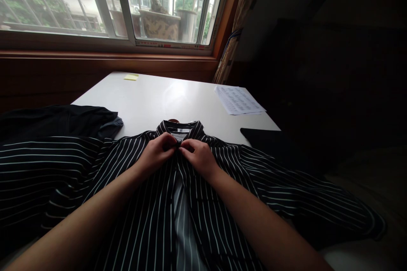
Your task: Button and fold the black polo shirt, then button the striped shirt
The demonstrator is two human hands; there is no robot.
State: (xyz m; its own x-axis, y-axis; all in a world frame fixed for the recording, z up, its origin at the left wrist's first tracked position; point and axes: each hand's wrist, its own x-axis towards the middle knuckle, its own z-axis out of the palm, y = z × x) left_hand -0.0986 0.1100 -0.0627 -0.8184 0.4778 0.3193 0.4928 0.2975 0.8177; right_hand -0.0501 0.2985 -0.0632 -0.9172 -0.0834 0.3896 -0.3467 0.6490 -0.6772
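A black shirt with white stripes [143,216] lies face up on the white table, its sleeves spread to both sides and its collar toward the window. Just below the collar, my left hand [160,149] pinches the shirt's front edge. Close beside it, my right hand [197,154] pinches the opposite front edge, and the fingertips of both hands nearly meet. Any button between the fingers is too small and hidden to make out. Lower down, the front hangs open and shows the greyish inside. Behind the collar, a brown rounded piece [173,121] peeks out.
Dark folded clothing [60,120] lies at the left of the white table [152,97]. Printed sheets [240,100] rest at the back right, and a yellow sticky note [131,77] at the back left. A dark flat item [263,135] sits right. A barred window [159,4] stands behind.
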